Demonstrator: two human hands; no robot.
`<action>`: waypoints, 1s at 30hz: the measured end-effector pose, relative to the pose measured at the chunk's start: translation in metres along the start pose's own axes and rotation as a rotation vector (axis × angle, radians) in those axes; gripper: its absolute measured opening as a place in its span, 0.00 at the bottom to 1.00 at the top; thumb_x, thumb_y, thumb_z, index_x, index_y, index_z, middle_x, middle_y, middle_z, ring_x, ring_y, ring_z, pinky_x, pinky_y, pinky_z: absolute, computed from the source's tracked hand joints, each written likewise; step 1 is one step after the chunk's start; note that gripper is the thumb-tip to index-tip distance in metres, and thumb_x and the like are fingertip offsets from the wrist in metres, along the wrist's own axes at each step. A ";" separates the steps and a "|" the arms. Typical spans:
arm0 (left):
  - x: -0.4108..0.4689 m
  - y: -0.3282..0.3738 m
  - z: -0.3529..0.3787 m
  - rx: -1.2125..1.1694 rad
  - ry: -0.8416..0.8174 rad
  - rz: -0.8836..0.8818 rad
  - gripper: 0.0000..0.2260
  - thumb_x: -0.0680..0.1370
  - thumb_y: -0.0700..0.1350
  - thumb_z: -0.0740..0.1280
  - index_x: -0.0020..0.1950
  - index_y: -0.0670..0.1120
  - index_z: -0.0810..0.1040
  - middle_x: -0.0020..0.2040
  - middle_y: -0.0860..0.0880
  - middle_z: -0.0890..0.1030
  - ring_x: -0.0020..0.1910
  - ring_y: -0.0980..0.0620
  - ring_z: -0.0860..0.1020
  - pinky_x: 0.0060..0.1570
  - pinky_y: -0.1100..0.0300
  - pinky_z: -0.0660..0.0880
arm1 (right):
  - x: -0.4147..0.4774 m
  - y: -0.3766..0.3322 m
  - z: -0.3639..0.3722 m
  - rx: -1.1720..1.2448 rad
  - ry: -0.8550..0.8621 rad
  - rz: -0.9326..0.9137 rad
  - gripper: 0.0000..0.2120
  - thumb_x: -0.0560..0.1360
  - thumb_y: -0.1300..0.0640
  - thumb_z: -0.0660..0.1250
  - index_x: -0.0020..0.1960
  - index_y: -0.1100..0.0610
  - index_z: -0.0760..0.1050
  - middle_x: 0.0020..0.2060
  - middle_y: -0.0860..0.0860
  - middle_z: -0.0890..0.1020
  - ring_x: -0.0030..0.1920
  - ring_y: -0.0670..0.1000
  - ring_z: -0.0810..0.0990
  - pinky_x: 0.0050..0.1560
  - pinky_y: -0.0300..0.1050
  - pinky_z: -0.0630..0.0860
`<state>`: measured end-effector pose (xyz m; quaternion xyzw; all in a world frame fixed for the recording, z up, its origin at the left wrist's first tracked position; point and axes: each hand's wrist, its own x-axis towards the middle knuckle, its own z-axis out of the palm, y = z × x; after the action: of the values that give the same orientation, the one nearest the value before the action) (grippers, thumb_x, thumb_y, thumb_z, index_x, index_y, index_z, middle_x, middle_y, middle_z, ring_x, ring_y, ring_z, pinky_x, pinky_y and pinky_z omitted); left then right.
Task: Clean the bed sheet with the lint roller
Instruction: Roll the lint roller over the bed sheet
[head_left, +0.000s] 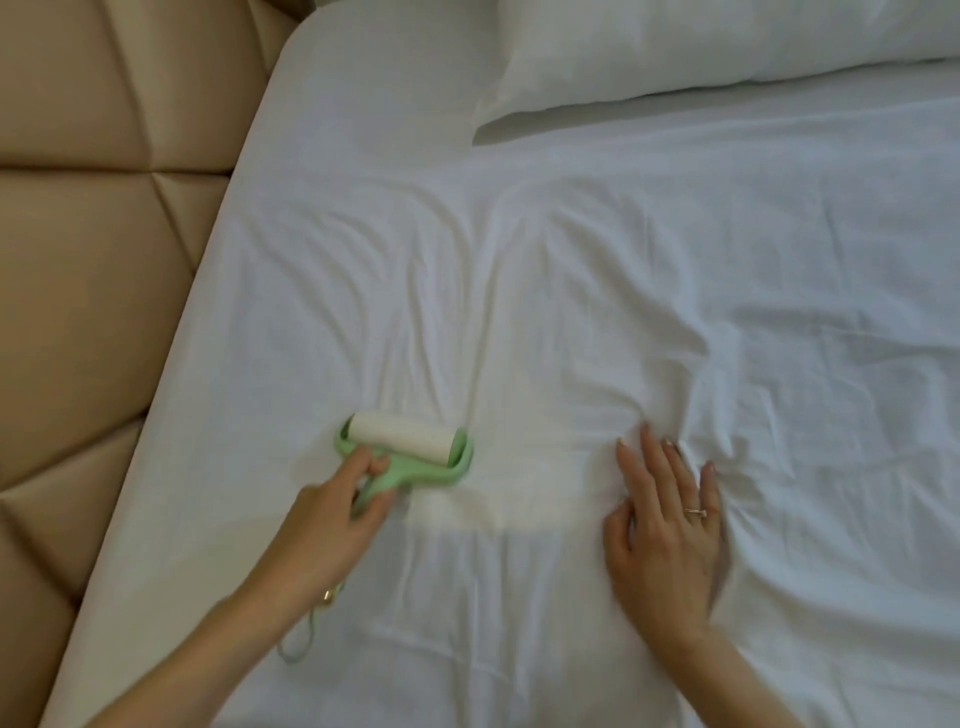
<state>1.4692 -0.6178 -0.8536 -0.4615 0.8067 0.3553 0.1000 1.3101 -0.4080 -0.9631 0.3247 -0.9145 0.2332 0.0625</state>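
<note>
Now left hand (332, 512) fingers grasping lint roller (402, 452), right hand (667, 525) fingers released flat on bed sheet (571, 291)

A left hand (332, 525) covers most of the green handle of the lint roller (405, 447). A pillow (675, 47) runs off the top and right edges, and a padded headboard (78, 260) off the left. The outer edge of the right hand (665, 530) is blurred, and its ring (694, 512) is too small to make out.

Forearms (737, 675) bare to frame edge. Right hand (670, 525): thin ring (694, 512) with small stone, fourth finger; nails (623, 442) long, pale.
</note>
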 end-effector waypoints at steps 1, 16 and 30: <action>-0.012 -0.004 0.000 -0.017 -0.008 -0.011 0.11 0.79 0.45 0.66 0.46 0.61 0.69 0.41 0.49 0.82 0.29 0.51 0.76 0.36 0.57 0.72 | 0.006 -0.012 0.002 0.047 0.027 -0.010 0.25 0.70 0.61 0.56 0.67 0.60 0.72 0.70 0.57 0.69 0.70 0.57 0.67 0.70 0.62 0.59; 0.048 0.074 0.015 -0.425 0.370 0.023 0.09 0.80 0.46 0.64 0.58 0.55 0.72 0.34 0.46 0.78 0.24 0.52 0.72 0.18 0.60 0.70 | 0.251 0.046 0.072 -0.185 -0.283 -0.309 0.28 0.78 0.39 0.45 0.75 0.46 0.58 0.76 0.54 0.57 0.75 0.58 0.56 0.74 0.57 0.44; 0.135 0.160 0.069 -0.214 0.161 0.128 0.11 0.81 0.49 0.59 0.64 0.52 0.70 0.36 0.50 0.74 0.41 0.39 0.78 0.41 0.45 0.79 | 0.275 0.118 0.035 -0.254 -0.322 0.005 0.27 0.80 0.45 0.42 0.78 0.50 0.45 0.77 0.53 0.45 0.76 0.55 0.43 0.74 0.59 0.38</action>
<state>1.2525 -0.6114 -0.8926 -0.4440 0.7976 0.4065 -0.0376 1.0230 -0.4996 -0.9664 0.3452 -0.9355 0.0614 -0.0447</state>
